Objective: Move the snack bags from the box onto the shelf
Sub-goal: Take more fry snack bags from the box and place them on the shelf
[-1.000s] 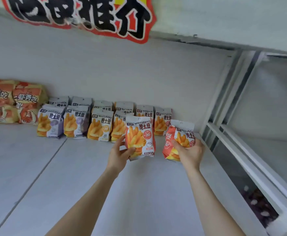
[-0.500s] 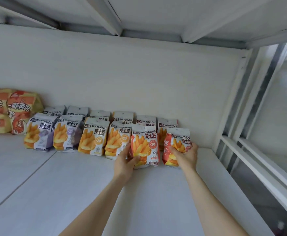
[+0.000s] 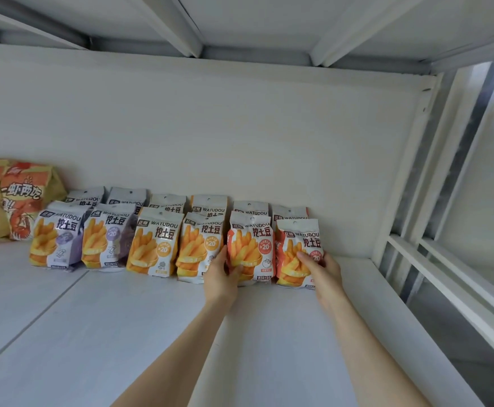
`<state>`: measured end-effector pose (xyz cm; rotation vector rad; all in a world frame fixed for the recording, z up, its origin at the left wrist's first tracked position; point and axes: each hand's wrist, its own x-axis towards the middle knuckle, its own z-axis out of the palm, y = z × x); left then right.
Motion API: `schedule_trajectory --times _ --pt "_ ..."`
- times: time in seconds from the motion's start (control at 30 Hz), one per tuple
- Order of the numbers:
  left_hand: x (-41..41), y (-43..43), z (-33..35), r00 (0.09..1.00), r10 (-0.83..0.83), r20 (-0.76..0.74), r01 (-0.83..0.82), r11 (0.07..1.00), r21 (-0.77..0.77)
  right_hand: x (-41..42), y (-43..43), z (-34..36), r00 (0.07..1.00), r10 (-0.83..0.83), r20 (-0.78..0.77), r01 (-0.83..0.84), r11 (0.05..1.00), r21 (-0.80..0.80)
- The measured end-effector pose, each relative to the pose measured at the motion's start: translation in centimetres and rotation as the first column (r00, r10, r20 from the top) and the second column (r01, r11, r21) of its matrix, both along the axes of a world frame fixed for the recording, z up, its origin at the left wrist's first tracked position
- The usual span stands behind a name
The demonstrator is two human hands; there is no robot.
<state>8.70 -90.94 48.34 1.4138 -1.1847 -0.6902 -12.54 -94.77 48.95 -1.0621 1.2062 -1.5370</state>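
Back wall (image 3: pixel 239 127): plain white, right across the rear.
Overhead: white board (image 3: pixel 257 16), slanting braces (image 3: pixel 175 27) crossing it.
Right side: perforated upright (image 3: pixel 448 160), white rails (image 3: pixel 445 279), another bay beyond.
Shelf (image 3: pixel 107 333): pale, one seam at left.
Light: soft and even.

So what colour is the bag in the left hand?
The bag is red and white; head view.

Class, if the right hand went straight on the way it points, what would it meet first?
The rightmost red bag it grips; beyond that, probably the back-row bag, though depth is unclear.
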Motion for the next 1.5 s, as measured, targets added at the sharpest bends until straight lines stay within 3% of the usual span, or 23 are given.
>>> schedule_trajectory --times 0.23,0.33,0.5,0.67,0.9,1.2,1.5 --pt "0.1 0.2 -0.1 0.988 0.052 0.142 -0.055 0.998 0.01 0.5 -0.1 0.0 0.993 -0.053 -0.101 0.051 0.998 -0.023" --pt "0.4 0.8 0.3 0.958 0.138 0.251 -0.133 0.99 -0.039 0.8 0.4 0.2 0.963 -0.12 -0.241 0.108 0.992 -0.06" --pt "0.4 1.9 0.5 0.911 0.151 0.385 -0.066 0.972 -0.225 1.6 2.7 -0.2 0.851 -0.17 -0.497 0.099 0.981 -0.166" --pt "0.3 0.9 0.2 0.89 0.016 0.457 0.094 0.971 -0.218 1.8 2.9 -0.5 0.708 -0.173 -0.685 -0.017 0.965 -0.262" --pt "0.6 -0.4 -0.5 0.918 -0.001 0.396 0.095 0.971 -0.218 1.6 2.6 -0.3 0.631 -0.151 -0.761 0.007 0.982 -0.189" --pt "0.4 0.4 -0.6 0.882 0.063 0.467 0.044 0.976 -0.213 2.5 3.6 0.6 0.479 -0.149 -0.865 0.148 0.985 -0.088" --pt "1.6 4.2 0.7 0.851 0.029 0.525 0.056 0.988 -0.145 3.1 6.6 2.2 0.298 -0.19 -0.935 0.157 0.976 -0.148"
